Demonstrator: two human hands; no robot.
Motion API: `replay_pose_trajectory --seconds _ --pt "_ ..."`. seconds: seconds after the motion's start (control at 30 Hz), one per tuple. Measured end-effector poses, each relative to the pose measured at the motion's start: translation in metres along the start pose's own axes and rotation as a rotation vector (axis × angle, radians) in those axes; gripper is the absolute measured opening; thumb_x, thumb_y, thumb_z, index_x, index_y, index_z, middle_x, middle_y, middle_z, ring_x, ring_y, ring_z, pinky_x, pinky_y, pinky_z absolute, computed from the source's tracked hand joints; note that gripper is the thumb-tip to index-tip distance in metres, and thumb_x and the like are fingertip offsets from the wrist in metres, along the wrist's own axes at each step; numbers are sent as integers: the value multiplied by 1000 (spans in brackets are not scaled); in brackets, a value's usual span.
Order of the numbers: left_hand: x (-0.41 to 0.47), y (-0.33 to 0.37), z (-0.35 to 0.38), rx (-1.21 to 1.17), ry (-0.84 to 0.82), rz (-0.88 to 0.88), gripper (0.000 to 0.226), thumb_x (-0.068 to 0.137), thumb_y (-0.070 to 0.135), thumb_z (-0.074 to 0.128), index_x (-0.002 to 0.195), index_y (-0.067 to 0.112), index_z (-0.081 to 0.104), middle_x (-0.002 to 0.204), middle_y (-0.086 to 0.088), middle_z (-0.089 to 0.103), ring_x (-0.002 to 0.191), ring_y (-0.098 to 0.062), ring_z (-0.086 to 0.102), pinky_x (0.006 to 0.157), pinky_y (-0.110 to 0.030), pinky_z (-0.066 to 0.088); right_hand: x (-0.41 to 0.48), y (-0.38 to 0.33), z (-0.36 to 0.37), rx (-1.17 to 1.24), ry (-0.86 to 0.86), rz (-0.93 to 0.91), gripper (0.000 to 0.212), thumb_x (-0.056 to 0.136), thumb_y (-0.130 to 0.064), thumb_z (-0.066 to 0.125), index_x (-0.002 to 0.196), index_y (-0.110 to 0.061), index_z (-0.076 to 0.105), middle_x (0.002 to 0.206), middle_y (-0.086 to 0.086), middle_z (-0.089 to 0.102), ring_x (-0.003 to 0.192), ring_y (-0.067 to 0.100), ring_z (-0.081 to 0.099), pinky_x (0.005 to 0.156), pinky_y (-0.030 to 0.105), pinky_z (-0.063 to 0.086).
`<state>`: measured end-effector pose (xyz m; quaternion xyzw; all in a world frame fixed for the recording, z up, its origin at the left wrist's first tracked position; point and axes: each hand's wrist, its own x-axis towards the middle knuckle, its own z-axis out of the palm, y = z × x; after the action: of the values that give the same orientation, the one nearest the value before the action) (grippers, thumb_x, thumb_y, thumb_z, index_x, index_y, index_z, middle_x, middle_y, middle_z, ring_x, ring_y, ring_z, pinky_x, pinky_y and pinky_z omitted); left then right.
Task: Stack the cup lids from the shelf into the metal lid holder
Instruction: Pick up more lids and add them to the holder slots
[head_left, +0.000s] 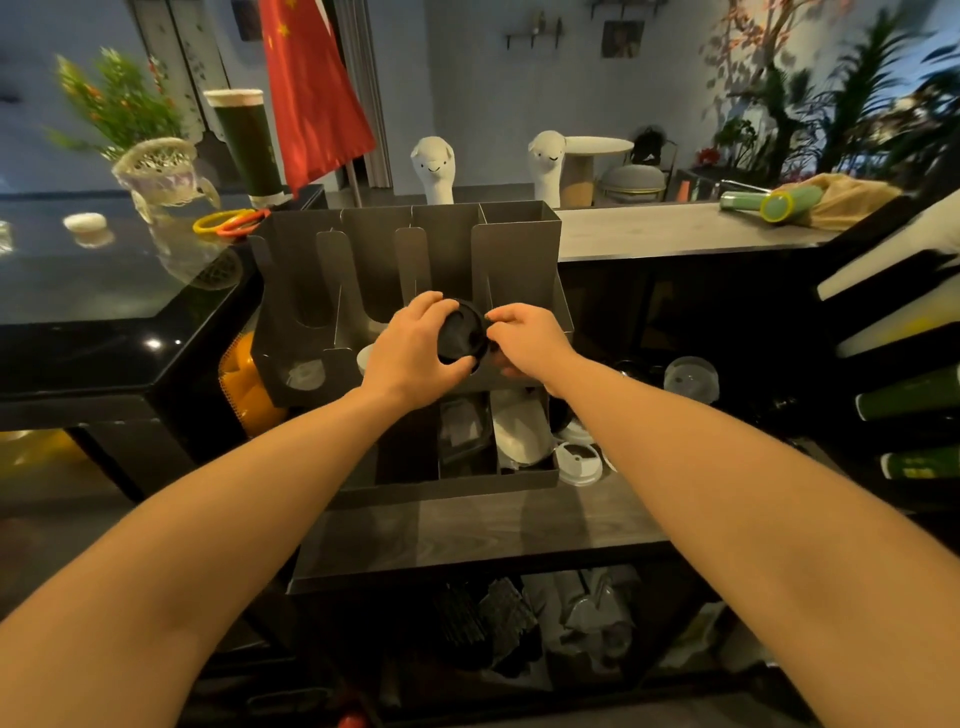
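A black cup lid is held on edge between both hands, in front of the dark metal lid holder. My left hand grips its left and lower rim. My right hand pinches its right rim. The holder has several tall slotted compartments; a pale lid lies at the bottom of the leftmost one. On the shelf below to the right lies a white lid, beside the holder's low tray.
A clear dome lid sits at the right on the shelf. Cup stacks jut in from the right edge. A glossy black counter carries a vase and rings at left. Bagged supplies fill the shelf below.
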<state>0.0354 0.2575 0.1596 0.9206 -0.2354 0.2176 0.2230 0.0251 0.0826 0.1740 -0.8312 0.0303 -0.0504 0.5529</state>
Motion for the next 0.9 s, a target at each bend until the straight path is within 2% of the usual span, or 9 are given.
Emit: replay_pose_trajectory --seconds 0.03,0.1,0.27,0.43,0.57,0.73,0.83,0.9 --pt "6 -2 -2 -2 -3 -18 74 81 41 78 143 16 46 147 -4 44 128 -25 48 102 -38 46 4 -3 -1 -88 -7 -73 32 96 -17 56 127 -20 61 113 3 68 103 21 65 85 36 56" --pt "16 -6 -5 -13 -36 -61 71 81 42 78 141 17 47 141 -2 45 120 -24 53 94 -36 50 11 -6 -1 -323 -37 -195 39 94 -17 57 133 -20 56 122 2 64 111 21 59 91 35 51" --pt "39 -13 1 109 -117 -83 65 82 49 74 137 22 51 131 0 56 115 -22 57 93 -42 53 26 -11 0 -682 -104 -286 51 93 -19 60 142 -23 46 125 3 60 108 26 60 88 39 53" --pt "62 -19 11 224 -232 -87 50 86 55 66 125 24 57 114 1 64 96 -18 62 83 -39 54 44 -15 2 -770 -179 -260 32 95 -23 57 127 -26 57 109 3 65 93 24 63 82 41 56" --pt "75 -27 15 394 -324 -24 55 90 57 60 133 24 50 123 1 60 112 -22 58 100 -47 41 58 -26 0 -966 -251 -290 17 94 -27 58 111 -24 59 97 2 63 80 20 60 72 37 54" --pt "81 -33 26 518 -440 18 49 92 58 55 128 26 50 120 1 61 117 -24 56 109 -54 31 68 -35 5 -1161 -375 -268 18 96 -28 55 112 -18 55 82 0 53 71 18 56 67 34 49" --pt "82 -30 31 560 -523 10 52 91 60 56 130 26 49 118 1 62 114 -25 59 108 -53 32 68 -38 10 -1230 -432 -230 10 99 -27 50 102 -18 48 76 0 49 62 16 51 68 34 47" --pt "81 -27 34 562 -587 -4 50 91 61 55 126 26 53 107 3 64 104 -23 62 104 -50 40 67 -37 15 -1284 -447 -216 10 99 -29 49 101 -19 49 76 0 48 62 18 51 70 37 47"
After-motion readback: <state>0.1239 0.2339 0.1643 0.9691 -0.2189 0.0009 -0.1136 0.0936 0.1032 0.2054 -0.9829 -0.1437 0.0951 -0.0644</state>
